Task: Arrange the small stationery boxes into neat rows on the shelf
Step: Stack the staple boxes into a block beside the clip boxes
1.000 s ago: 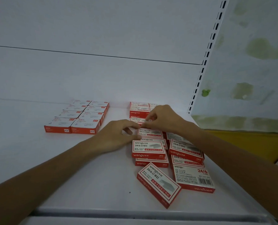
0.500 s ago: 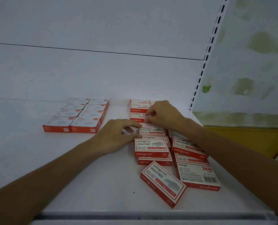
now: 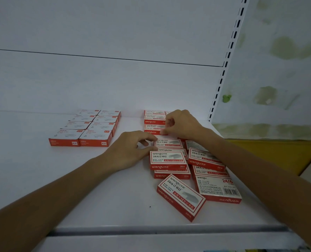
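Observation:
Several red-and-white staple boxes lie on the white shelf (image 3: pixel 96 197). Two short rows sit at the back (image 3: pixel 153 118). Nearer me is a loose cluster (image 3: pixel 203 159), with one box lying slanted (image 3: pixel 181 196) and one turned barcode-up (image 3: pixel 218 188). My right hand (image 3: pixel 182 124) reaches over the cluster, its fingers curled round the right end of a box (image 3: pixel 153 128) just in front of the back rows. My left hand (image 3: pixel 133 150) holds the left end of the box behind it (image 3: pixel 168 143) between index finger and thumb.
A tidy block of red-and-white paper-clip boxes (image 3: pixel 85 128) stands at the left, two wide. A slotted upright (image 3: pixel 222 79) and the back panel close the shelf at right and behind. The shelf's front lip (image 3: pixel 151 231) runs below my arms. A yellow surface (image 3: pixel 278 155) lies beyond the right end.
My right hand has slid a little toward the back rows with its box. My left hand has hardly moved.

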The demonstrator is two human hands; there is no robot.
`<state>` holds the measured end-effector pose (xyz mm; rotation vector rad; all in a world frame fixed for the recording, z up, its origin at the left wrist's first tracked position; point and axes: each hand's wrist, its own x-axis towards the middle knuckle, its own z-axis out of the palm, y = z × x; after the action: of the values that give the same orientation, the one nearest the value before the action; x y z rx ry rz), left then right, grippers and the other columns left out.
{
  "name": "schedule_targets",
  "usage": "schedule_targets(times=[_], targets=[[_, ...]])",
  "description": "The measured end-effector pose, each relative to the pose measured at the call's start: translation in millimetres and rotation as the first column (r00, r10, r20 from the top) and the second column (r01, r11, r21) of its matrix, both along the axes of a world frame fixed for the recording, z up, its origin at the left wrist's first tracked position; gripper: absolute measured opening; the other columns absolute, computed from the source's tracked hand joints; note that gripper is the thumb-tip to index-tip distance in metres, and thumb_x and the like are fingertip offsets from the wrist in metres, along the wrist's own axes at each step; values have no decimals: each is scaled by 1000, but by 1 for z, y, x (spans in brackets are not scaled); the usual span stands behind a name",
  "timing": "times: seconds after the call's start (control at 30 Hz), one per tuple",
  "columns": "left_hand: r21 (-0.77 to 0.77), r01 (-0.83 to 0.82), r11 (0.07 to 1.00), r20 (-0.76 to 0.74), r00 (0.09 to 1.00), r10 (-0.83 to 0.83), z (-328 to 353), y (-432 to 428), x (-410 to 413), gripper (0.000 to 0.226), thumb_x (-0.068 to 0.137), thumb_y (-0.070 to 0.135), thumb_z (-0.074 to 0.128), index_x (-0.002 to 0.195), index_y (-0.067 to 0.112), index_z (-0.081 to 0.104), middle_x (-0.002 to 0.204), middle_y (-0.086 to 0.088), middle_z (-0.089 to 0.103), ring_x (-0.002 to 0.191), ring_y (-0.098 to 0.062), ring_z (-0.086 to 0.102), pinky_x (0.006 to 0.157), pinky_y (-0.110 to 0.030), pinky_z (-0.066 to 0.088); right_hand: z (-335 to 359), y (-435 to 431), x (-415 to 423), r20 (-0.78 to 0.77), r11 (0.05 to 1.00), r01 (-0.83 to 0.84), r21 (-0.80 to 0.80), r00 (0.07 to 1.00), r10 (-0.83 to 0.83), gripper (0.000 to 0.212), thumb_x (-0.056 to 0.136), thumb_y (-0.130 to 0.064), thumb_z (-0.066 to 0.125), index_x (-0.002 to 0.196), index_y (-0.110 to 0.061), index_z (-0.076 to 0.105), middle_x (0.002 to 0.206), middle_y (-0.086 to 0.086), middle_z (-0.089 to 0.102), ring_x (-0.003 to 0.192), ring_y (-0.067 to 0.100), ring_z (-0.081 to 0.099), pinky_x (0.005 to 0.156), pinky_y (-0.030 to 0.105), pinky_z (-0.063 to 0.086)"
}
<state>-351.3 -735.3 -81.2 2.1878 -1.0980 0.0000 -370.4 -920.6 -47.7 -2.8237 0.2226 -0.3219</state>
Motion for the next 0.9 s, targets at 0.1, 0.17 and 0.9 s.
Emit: schedule_targets(times=[0.1, 0.17, 0.9], targets=[[15, 10, 1000, 10, 1000, -10, 0, 1, -1, 33, 85, 31, 59, 118, 26, 58, 121, 6, 59, 91, 0, 52, 70, -5, 35, 7, -7, -13, 1, 992, -96, 82, 995, 97, 21, 83, -36, 64, 71, -18, 63, 68, -12, 56, 63, 6, 52, 57, 16, 36], [47, 26, 999, 35, 999, -28, 0, 1, -1, 37, 86, 31, 59, 122, 28, 54, 123, 8, 57, 92, 0, 49, 69, -4, 31, 9, -11, -27, -58, 981, -171, 95, 982, 177, 19, 84, -37, 61, 81, -21, 70, 72, -16, 60, 67, 1, 56, 58, 14, 37], [10, -48, 999, 26, 999, 47, -1, 8, -2, 29, 84, 32, 60, 113, 29, 56, 114, 10, 62, 92, 3, 52, 72, -9, 36, -1, -41, -59, -58, 990, -133, -57, 990, 129, 27, 88, -40, 54, 101, -21, 68, 99, -7, 64, 84, 6, 53, 63, 12, 35]])
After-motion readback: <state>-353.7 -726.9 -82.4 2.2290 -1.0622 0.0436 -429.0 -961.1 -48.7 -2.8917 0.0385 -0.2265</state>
